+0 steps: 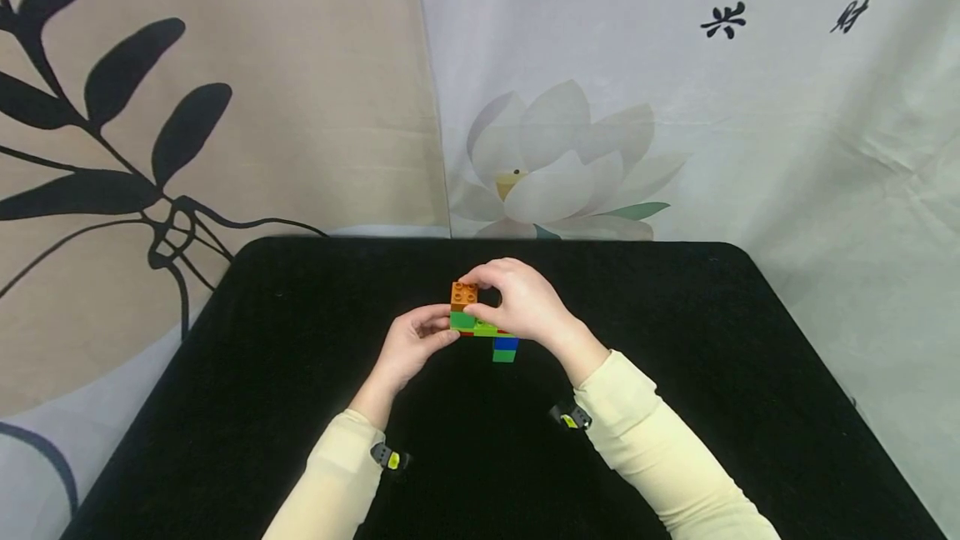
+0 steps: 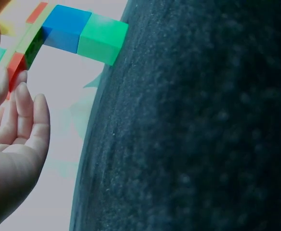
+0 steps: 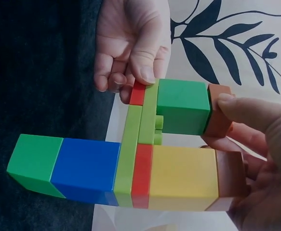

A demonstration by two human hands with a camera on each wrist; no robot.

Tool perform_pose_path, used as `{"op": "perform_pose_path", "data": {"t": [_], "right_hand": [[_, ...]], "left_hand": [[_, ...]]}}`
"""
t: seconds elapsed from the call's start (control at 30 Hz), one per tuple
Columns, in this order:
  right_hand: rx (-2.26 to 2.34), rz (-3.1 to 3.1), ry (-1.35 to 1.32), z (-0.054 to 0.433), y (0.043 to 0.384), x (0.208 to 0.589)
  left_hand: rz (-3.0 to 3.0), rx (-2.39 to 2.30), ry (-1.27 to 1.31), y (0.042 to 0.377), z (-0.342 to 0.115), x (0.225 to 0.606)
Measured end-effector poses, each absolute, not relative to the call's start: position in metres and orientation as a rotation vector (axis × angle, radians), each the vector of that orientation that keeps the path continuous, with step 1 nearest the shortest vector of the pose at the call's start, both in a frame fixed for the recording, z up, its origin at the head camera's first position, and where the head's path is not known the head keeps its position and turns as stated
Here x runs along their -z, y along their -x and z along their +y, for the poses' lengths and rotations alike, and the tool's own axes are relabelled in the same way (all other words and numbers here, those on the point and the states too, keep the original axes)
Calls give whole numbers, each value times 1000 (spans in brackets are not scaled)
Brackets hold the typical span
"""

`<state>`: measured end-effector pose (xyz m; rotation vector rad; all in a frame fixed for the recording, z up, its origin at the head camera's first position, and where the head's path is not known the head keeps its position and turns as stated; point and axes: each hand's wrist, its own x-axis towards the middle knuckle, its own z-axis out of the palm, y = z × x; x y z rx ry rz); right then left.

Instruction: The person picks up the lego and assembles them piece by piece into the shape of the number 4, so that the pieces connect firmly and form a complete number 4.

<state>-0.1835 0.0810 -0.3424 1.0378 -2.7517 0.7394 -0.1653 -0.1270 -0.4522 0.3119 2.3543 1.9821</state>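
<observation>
Both hands hold one toy-brick structure over the table. In the right wrist view, thin lime plates (image 3: 133, 130) and red plates (image 3: 141, 175) form its middle. A green brick (image 3: 183, 107) and a yellow brick (image 3: 183, 178) stand on one side, each topped by a brown-orange brick. From the other side project a blue brick (image 2: 67, 26) and an end green brick (image 2: 101, 38). My left hand (image 1: 408, 347) pinches the red and lime plates' end between thumb and fingers. My right hand (image 1: 525, 298) grips the brown-orange brick (image 3: 219, 110) on the green one, thumb against its side.
The black table (image 1: 480, 457) lies below the hands. Behind its far edge hangs a printed cloth (image 1: 337, 90) with leaves, a flower and characters. Each wrist carries a small dark camera, the left one (image 1: 390, 457) at the sleeve cuff.
</observation>
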Motion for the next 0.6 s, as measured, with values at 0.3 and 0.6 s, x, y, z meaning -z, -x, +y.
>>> {"op": "perform_pose_path", "data": {"t": [0.3, 0.6], "right_hand": [[-725, -2763, -1042, 78, 182, 340], [-729, -2777, -1029, 78, 182, 341]], "left_hand": [[2357, -2004, -338, 166, -127, 454], [2374, -1993, -334, 166, -125, 454]]}}
